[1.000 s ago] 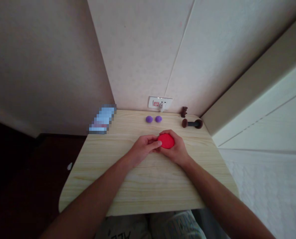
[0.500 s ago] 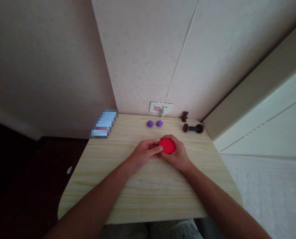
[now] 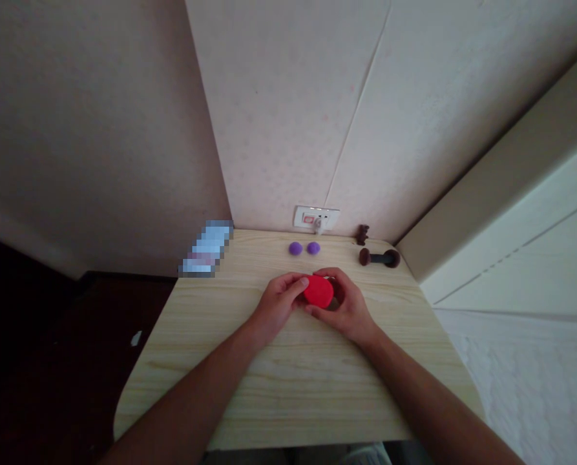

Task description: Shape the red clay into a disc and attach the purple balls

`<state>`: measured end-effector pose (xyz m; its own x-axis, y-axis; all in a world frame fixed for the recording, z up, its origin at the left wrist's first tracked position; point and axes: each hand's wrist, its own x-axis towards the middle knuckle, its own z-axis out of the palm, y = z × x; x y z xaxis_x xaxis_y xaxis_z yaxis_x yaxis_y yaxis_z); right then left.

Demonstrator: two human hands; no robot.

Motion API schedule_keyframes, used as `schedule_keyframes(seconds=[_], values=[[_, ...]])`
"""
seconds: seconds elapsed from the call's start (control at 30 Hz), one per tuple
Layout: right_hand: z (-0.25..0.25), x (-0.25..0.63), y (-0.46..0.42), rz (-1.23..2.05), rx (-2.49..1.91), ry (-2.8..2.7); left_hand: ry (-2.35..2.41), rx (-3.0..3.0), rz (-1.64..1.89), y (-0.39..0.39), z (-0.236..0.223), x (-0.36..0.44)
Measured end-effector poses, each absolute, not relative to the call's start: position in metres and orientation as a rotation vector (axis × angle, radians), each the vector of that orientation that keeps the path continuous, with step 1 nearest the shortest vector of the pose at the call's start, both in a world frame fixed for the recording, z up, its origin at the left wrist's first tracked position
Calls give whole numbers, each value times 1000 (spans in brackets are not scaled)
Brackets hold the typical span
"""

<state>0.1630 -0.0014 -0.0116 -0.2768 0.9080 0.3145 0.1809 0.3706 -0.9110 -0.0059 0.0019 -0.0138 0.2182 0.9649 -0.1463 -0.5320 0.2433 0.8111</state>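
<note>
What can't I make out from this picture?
All in the head view:
- Underside of the red disc: hidden by the disc itself and the left hand.
- Inside of the right hand: partly behind the disc, shadowed.
- Bright object at left: pixelated.
- Dark figurine: too small for detail.
- White scrap: small, dim.
- Forearms: cut off by the bottom edge.

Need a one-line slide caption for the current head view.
Left hand grips a red disc beside the curved right hand, above a wooden table.
</note>
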Motion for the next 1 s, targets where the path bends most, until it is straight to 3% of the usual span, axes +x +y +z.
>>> schedule_keyframes(seconds=[0.33, 0.57, 1.0], values=[[-11, 161, -5, 1172, -904, -1676, 761, 780, 1116, 1, -19, -8], [-6, 162, -2, 933, -752, -1920, 738, 769, 1114, -1, -17, -9], [-9, 163, -2, 788, -927, -1826, 727, 974, 863, -3, -14, -11]])
